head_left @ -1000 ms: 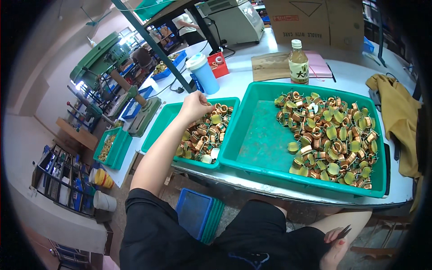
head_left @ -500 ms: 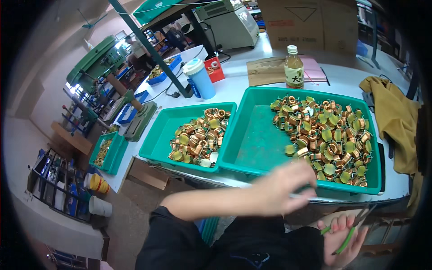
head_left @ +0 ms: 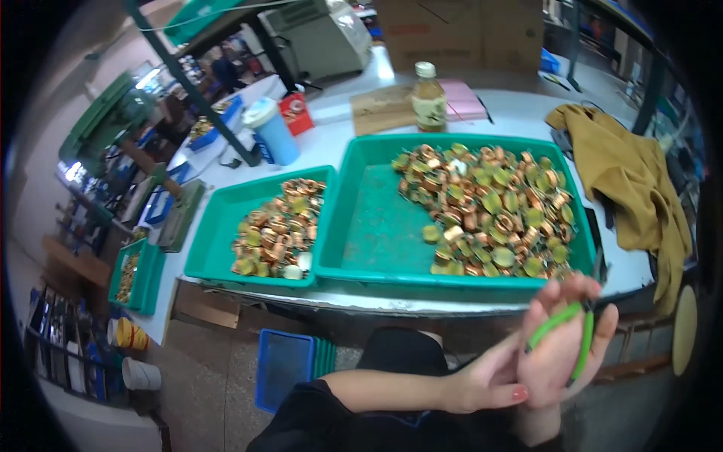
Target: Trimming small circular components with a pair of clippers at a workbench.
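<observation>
My right hand (head_left: 558, 371) is turned palm up with its fingers curled over the green-handled pliers (head_left: 583, 343). The handles are spread across the palm, and the dark jaws point away, near the big tray's front right corner. My left hand (head_left: 482, 383) clasps the near side of my right hand: its thumb lies over the heel of the palm, while its other fingers are mostly hidden behind. Beyond both hands, a large green tray (head_left: 369, 248) holds a heap of copper-wound ring coils (head_left: 493, 215) with yellow-green discs. A smaller green tray (head_left: 213, 233) to its left holds more such coils (head_left: 273, 237).
Behind the trays stand a drink bottle (head_left: 429, 102), a light-blue tumbler (head_left: 277, 139) and a red box (head_left: 296, 114). A mustard cloth (head_left: 614, 166) drapes over the right end of the table. Stacked blue and green trays (head_left: 282, 369) sit on the floor below.
My left hand has come from over the big tray's front edge to my right hand. The right hand with the pliers has risen slightly. The view has shifted, moving the trays leftward.
</observation>
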The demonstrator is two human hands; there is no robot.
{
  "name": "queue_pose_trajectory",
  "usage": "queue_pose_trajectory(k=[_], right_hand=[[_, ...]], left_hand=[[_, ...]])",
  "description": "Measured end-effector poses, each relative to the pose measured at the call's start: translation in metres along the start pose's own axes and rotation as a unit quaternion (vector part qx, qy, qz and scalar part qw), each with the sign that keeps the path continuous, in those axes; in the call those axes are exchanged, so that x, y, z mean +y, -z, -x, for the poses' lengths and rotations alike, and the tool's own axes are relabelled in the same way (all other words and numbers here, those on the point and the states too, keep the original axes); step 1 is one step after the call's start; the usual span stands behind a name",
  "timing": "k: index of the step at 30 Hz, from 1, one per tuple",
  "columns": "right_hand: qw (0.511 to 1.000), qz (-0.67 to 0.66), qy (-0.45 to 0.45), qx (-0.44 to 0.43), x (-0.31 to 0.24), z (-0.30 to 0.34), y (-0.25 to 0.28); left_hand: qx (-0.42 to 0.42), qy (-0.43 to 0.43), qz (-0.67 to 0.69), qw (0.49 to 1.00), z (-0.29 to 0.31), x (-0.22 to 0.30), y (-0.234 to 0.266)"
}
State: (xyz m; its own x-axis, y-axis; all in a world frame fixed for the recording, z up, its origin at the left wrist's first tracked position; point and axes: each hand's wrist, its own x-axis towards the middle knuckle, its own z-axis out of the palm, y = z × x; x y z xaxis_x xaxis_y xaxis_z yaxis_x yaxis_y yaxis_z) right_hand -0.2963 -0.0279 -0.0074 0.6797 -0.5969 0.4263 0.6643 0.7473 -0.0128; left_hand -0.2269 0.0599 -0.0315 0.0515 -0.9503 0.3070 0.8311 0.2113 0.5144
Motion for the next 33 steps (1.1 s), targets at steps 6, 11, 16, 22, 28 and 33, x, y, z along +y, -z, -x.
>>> queue_pose_trajectory(k=[6,11,16,22,28,33], right_hand=[[0.995,0.005,0.027,0.091,0.017,-0.021,0.001],[0.982,0.096,0.117,0.114,0.018,-0.018,0.013],[0.955,0.175,0.192,0.142,0.022,-0.02,0.021],[0.977,0.137,0.139,0.084,0.011,-0.023,0.019],[0.986,0.072,0.074,0.133,0.012,-0.02,0.007],[0.985,0.063,0.07,0.144,0.008,-0.017,0.011]], left_hand=[[0.056,0.095,-0.148,0.983,-0.014,-0.015,0.011],[0.162,0.014,-0.173,0.971,-0.025,-0.012,0.003],[0.191,0.079,-0.14,0.968,-0.025,-0.015,0.012],[0.046,0.003,-0.252,0.967,-0.026,-0.015,0.026],[0.03,0.045,-0.177,0.983,-0.02,-0.013,0.022],[-0.035,0.121,-0.183,0.975,-0.01,-0.009,0.024]])
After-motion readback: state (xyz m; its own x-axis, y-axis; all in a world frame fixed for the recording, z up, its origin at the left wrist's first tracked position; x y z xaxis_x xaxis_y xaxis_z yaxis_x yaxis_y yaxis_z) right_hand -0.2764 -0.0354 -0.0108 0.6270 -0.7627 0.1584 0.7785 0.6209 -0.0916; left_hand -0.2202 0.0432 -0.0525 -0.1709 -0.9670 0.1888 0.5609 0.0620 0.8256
